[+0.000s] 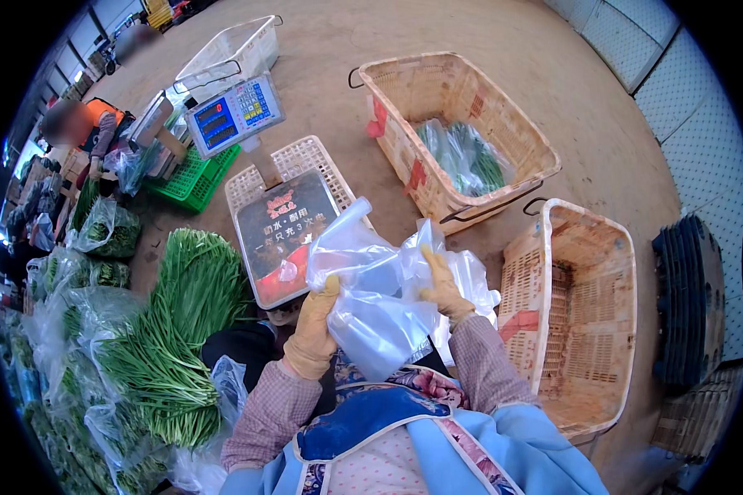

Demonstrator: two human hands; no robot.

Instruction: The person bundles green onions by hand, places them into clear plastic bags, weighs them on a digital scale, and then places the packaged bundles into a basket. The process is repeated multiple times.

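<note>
Both my hands wear yellowish gloves. My left hand (pixel 312 334) grips the left edge of a clear plastic bag (pixel 371 303), which spreads out above my lap. On the right, my right hand (pixel 444 288) lies against the plastic with its fingers spread; how firmly it holds the film cannot be told. More clear bags (pixel 473 272) lie just beyond that hand. The platform of a digital scale (pixel 285 247) stands in front of my left hand, and its lit display (pixel 235 116) faces me. Left of the scale lies a big heap of long green leafy stalks (pixel 186 309), probably garlic chives.
A stained plastic crate (pixel 408 142) holds bagged greens (pixel 467 158); another crate (pixel 619 322) stands at my right. Bagged vegetables (pixel 68 309) crowd the left side. Beyond them, a person in an orange vest (pixel 99 114) handles greens beside a green crate (pixel 192 179). Dark stacked pallets (pixel 687 303) stand far right.
</note>
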